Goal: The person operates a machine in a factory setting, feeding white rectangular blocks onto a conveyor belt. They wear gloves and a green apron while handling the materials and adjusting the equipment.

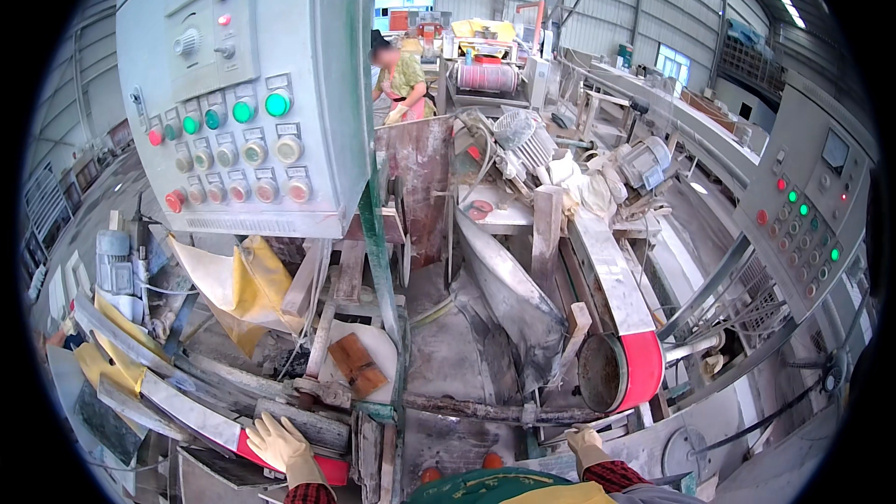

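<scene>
My left hand (283,448), in a cream rubber glove, lies with fingers spread over the red belt (331,469) of a grinding or sanding machine at the lower left. Nothing is held in it. My right hand (586,448), gloved alike, rests by a pale machine rail at the lower right. Its fingers look short and foreshortened; I see nothing held in them. Beyond this hand, another red belt (642,369) wraps round a dark roller (602,371). A brown block (357,364) lies on a pale surface past my left hand.
A grey control box (224,168) with coloured buttons hangs at upper left; a second control panel (803,205) stands at right. A green post (378,261) rises between the machines. Motors (525,138) and yellow-white sheeting (247,285) lie around. A person (403,84) works farther back.
</scene>
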The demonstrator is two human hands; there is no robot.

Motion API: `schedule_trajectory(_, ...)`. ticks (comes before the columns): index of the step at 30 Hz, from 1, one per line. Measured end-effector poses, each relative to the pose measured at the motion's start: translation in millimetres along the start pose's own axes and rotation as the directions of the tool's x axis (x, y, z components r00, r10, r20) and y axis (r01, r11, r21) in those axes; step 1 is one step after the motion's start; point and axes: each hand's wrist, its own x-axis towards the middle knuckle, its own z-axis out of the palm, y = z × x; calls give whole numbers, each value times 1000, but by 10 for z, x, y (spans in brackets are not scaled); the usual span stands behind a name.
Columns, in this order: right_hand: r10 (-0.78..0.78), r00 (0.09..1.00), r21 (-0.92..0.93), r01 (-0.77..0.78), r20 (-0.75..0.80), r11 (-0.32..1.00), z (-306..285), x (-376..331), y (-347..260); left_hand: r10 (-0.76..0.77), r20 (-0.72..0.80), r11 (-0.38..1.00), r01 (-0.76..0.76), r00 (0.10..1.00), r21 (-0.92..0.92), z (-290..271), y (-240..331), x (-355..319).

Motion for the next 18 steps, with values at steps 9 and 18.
schedule_trajectory(9, 1, 1000, -6, -1, 18, 1000, 160, 129, 141, 24, -27, 1000, -24, 999, -3, 7, 53, -86)
schedule_trajectory(18, -14, 999, -28, 15, 45, 999, 89, -22, -57, 50, -31, 999, -51, 998, -11, 9, 74, -162)
